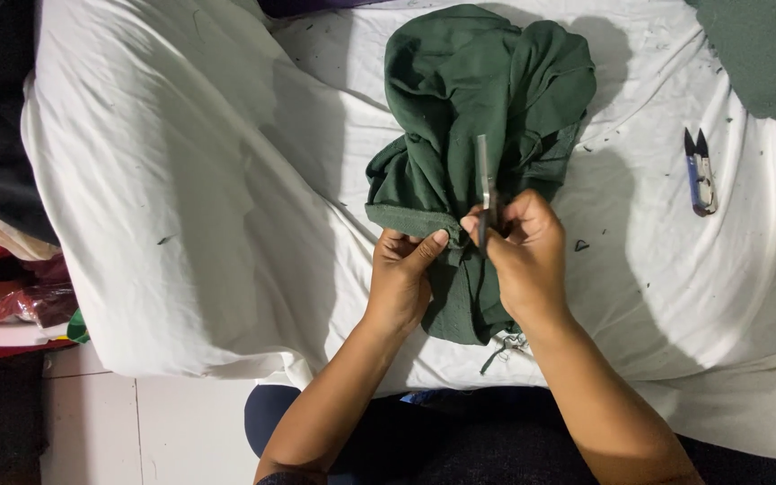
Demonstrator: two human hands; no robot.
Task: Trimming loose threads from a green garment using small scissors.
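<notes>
While pinching the ribbed hem of the dark green garment (469,108) w/ left hand (401,274), thumb pressing down on the folded edge, holding it taut on the worktop covered w/ white sheet (190,207). Right hand (527,251) closing around a slim metal blade tool (483,184), tip pointing up and away over the cloth, fingers clenched on its lower end, right beside the left thumb. Looking like trimming or seam-picking at the hem, prob. mid-way: small dark thread bits and lint lying scattered over the sheet, esp. to the right, yet most of the garment sitting bunched and unsorted above the hands, a loose thread hanging at its near edge. Thread snips w/ blue handle (701,175) lying unused, well apart to the right. Another green cloth (770,54) showing at top right corner. Both grips shut tight, none released.
</notes>
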